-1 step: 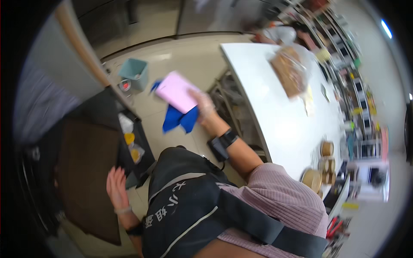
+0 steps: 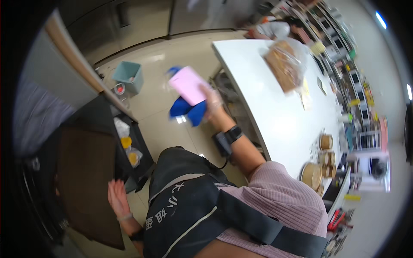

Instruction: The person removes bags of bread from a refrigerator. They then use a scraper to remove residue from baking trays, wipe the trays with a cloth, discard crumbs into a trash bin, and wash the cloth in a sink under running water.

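Note:
My right hand [image 2: 214, 103], in a clear glove, is stretched out over the tiled floor beside the white table [image 2: 275, 116]. It grips a flat pink pad [image 2: 188, 84], and blue cloths [image 2: 188, 110] hang bunched under it. A black watch sits on that wrist. My left hand [image 2: 117, 198] is low at my side with its fingers spread and nothing in it, next to the black low shelf [image 2: 129, 167] and a dark brown panel [image 2: 86, 180]. A black apron [image 2: 189, 206] covers my front.
A bagged loaf [image 2: 284, 64] lies on the table, and round bamboo containers [image 2: 320, 165] stand near its close end. A teal bin [image 2: 129, 77] stands on the floor. The black shelf holds bagged yellow items [image 2: 129, 150]. Another person [image 2: 275, 28] is at the table's far end.
My right hand with the pink pad and blue cloths has shifted slightly right, toward the table. The left hand has hardly moved.

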`<state>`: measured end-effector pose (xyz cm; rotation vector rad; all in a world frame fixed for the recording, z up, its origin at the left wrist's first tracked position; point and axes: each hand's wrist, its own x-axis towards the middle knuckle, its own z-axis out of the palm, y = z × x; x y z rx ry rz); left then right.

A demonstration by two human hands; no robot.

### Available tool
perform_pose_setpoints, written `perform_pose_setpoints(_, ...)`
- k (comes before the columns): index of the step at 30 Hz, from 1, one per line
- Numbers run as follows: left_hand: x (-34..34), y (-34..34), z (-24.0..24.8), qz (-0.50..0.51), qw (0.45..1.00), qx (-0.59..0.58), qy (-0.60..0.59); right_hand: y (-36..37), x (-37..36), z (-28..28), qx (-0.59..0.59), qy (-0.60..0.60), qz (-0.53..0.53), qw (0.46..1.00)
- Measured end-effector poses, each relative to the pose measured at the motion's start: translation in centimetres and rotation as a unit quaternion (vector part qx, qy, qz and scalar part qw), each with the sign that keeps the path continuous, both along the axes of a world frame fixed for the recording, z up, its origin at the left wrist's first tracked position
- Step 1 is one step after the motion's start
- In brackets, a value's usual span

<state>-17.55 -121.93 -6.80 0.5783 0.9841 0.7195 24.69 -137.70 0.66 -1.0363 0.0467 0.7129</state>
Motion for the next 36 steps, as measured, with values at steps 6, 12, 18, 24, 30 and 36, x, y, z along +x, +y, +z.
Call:
perform_pose_setpoints(6,-21.3,-1.4,-16.1,0.085,0.985,-0.105,-0.111,-18.6,17.5,-5.6,-0.079,-0.017,-0.297,0.951)
perform_pose_setpoints(12,-23.5,-1.1,-12.6,0.481,0.855,-0.116,-0.154,-27.7,22.9,-11.3,-0.087,0.179,-0.182,0.963)
perform_pose_setpoints(18,-33.6,-3.4,-15.9,0.374,0.893,-0.186,-0.165,-23.3,16.2,-12.2,-0.099,0.152,-0.090,0.979)
perform_pose_setpoints(24,-19.3,-4.2,-0.4,0.411,0.880,0.032,-0.237,-10.8,0.7,-4.3,-0.274,-0.090,-0.017,0.957)
perform_pose_setpoints(30,-25.6,-4.3,6.3,0.457,0.867,0.058,-0.192,6.2,-15.6,2.9,-0.109,-0.389,0.158,0.901)
perform_pose_setpoints(36,-32.8,-6.0,12.2,0.425,0.888,0.143,-0.104,18.5,-34.5,11.0,-0.061,-0.655,0.263,0.706)
